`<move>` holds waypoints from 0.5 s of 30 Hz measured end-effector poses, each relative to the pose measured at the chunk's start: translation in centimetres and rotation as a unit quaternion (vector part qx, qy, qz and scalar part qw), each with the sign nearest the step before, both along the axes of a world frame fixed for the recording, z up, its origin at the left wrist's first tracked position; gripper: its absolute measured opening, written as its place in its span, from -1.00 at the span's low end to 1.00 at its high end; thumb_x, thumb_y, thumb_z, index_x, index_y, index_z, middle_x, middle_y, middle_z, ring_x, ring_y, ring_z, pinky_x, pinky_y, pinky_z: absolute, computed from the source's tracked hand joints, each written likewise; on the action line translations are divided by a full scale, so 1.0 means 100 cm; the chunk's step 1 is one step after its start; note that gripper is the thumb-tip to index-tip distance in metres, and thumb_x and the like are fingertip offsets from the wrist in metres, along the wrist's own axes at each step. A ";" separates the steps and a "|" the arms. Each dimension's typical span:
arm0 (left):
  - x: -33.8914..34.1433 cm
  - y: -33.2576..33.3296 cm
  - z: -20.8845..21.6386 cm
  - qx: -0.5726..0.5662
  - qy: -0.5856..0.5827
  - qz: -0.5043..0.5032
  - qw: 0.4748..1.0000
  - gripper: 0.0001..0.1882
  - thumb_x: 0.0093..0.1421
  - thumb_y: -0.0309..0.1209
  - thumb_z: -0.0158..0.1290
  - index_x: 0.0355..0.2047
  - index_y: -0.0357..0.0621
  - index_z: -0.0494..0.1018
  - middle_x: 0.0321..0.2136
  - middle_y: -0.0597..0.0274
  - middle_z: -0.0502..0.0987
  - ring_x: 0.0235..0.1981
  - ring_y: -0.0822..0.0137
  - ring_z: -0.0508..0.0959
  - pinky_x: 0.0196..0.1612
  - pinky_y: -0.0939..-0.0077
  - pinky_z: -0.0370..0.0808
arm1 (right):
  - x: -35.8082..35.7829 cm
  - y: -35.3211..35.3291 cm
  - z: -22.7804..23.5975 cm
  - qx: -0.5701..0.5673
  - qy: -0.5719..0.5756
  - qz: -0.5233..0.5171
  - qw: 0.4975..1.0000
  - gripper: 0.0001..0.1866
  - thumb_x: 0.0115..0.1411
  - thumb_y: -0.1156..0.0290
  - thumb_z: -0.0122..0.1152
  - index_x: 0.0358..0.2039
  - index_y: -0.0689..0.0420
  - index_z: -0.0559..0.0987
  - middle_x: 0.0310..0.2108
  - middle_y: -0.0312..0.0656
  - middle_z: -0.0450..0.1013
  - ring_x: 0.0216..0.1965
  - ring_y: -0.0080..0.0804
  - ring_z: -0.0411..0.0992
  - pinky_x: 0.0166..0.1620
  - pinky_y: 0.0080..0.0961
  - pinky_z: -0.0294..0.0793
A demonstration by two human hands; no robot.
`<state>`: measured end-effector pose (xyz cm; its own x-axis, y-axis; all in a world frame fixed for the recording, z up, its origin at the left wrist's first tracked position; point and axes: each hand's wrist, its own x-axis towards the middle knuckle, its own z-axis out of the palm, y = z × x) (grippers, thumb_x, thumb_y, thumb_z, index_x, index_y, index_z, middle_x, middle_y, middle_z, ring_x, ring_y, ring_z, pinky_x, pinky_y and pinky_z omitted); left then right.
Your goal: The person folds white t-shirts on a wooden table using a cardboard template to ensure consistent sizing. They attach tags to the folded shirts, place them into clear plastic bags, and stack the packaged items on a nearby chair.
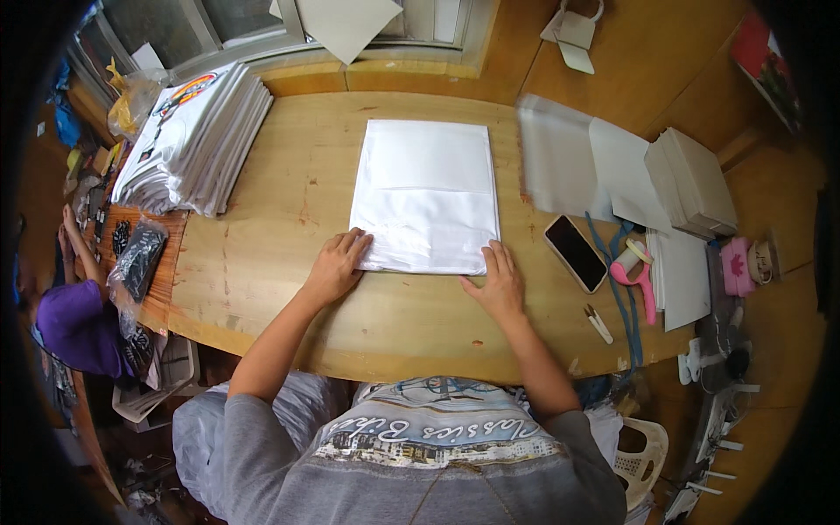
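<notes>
Flat on the table in front of me lies a white folded garment (424, 214), squared off, with a crease across its middle. Its near half has a wrinkled sheen like clear plastic film; whether it is bagged, I cannot tell for sure. My left hand (335, 267) rests at its near left corner, fingers stretched onto the edge. At the near right corner, my right hand (499, 284) lies with its fingers along the side and the thumb apart by the front edge. Neither hand lifts the garment.
At the far left stands a stack of folded white shirts (197, 144). Clear plastic sleeves (560, 153) and a pale boxy stack (691, 179) lie right. Nearer are a phone (576, 254), pink-handled tape dispenser (646, 284), thread snips (598, 324) and blue strips (619, 293). Another person (79, 324) sits left.
</notes>
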<state>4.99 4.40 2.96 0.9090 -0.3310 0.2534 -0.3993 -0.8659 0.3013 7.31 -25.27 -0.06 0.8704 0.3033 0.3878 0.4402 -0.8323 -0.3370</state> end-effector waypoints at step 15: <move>0.012 -0.005 0.170 -0.271 -0.446 0.129 0.843 -0.75 -0.07 -0.30 0.15 -0.59 -0.23 0.38 -0.76 0.20 0.36 -0.78 0.38 0.32 -0.69 0.59 0.24 | 0.042 -0.021 0.190 0.326 -0.289 0.027 0.900 -0.59 -0.05 0.54 0.18 -0.13 0.16 0.35 -0.20 -0.19 0.38 -0.35 -0.42 0.34 -0.27 -0.56 0.32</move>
